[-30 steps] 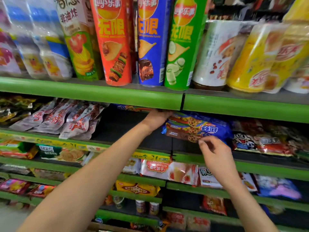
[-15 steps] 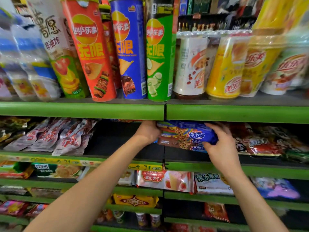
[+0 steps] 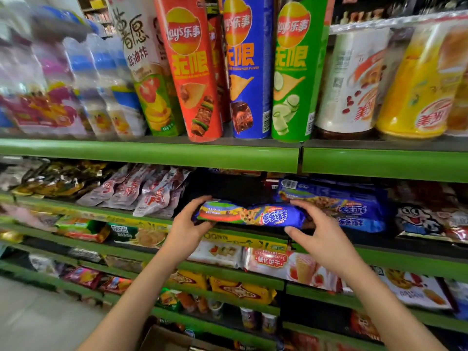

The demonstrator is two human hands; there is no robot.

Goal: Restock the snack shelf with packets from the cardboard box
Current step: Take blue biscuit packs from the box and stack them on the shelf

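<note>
Green shop shelf [image 3: 152,154] stacked with snacks, tall crisp tubes [image 3: 249,69] on the upper level, blue cookie packet [image 3: 250,215] held level at the front edge of the second level, left hand [image 3: 188,228] gripping its left end, right hand [image 3: 323,236] curled round its right end, more blue packets [image 3: 354,198] just behind, cardboard box [image 3: 164,342] corner at the bottom

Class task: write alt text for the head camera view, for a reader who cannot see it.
Two bare hands hold a blue cookie packet level at the front of a green snack shelf, the left hand gripping its left end, the right hand its right end. More blue cookie packets lie stacked behind; Lay's crisp tubes stand above.
</note>
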